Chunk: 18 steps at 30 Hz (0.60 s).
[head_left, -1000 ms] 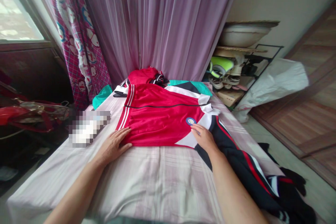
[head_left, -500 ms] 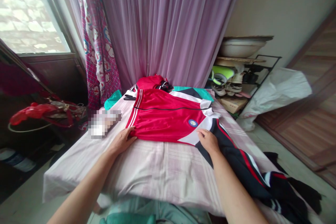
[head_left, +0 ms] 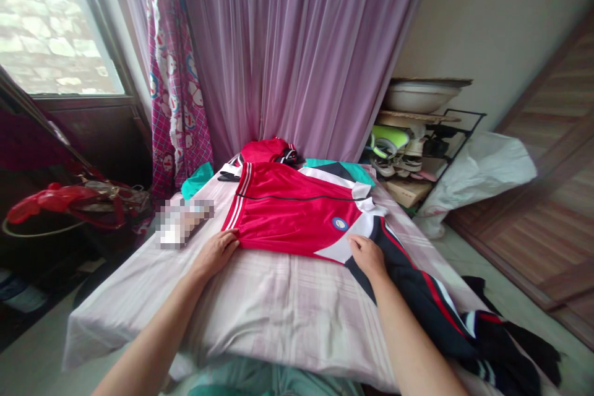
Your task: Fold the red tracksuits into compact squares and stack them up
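A red, white and black track jacket [head_left: 288, 216] lies spread on the cloth-covered table [head_left: 278, 315], its striped hem to the left and its collar to the right. My left hand [head_left: 218, 252] pinches the near corner of the striped hem. At the white shoulder panel, my right hand [head_left: 366, 252] has its fingers curled closed on the fabric. One black sleeve with red and white stripes stretches to the lower right, partly behind my right forearm. The dark and white far sleeve lies beyond the jacket body.
Behind the jacket sit a bundled red garment [head_left: 264, 150] and green cloth [head_left: 198, 180]. A blurred-out item [head_left: 183, 223] lies on the left. A shoe rack [head_left: 457, 142] with a basin [head_left: 420, 98] and a white sack [head_left: 482, 167] stand at the right; a purple curtain [head_left: 292, 55] hangs behind.
The camera view has shifted slightly. Both hands stay at the same places on the jacket, which lies as before.
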### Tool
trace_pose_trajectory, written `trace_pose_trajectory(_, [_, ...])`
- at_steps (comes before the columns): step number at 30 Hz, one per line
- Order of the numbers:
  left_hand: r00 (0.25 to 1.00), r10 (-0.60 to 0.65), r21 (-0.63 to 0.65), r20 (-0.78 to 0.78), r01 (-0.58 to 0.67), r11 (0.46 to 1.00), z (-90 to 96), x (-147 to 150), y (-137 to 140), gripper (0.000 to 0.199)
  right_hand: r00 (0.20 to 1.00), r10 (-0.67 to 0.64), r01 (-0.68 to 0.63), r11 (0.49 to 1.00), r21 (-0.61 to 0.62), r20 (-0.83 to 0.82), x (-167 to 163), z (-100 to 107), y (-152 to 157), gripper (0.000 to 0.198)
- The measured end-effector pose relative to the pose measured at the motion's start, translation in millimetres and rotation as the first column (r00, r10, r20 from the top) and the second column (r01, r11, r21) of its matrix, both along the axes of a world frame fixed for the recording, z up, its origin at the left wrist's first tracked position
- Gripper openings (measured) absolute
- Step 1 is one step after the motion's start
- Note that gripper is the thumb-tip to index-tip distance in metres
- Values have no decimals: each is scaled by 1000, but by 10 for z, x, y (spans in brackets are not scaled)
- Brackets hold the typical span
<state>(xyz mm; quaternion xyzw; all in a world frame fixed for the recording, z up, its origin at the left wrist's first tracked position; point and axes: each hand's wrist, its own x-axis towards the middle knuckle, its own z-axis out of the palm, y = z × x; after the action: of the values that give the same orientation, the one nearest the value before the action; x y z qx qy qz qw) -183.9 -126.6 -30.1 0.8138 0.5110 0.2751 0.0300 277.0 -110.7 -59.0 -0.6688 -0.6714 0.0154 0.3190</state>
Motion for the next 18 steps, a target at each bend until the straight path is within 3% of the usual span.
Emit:
trace_pose_trajectory(14, [998,-58,16,34,57,998,-98,-48,0,32,999,-21,20,1000,19,30,2,0,17,35])
trace_pose_trajectory(18, [1000,8,4,-16,-8,1000,-119,-43,-12,40,999,-13,12,1000,27,34,4,4,26,33])
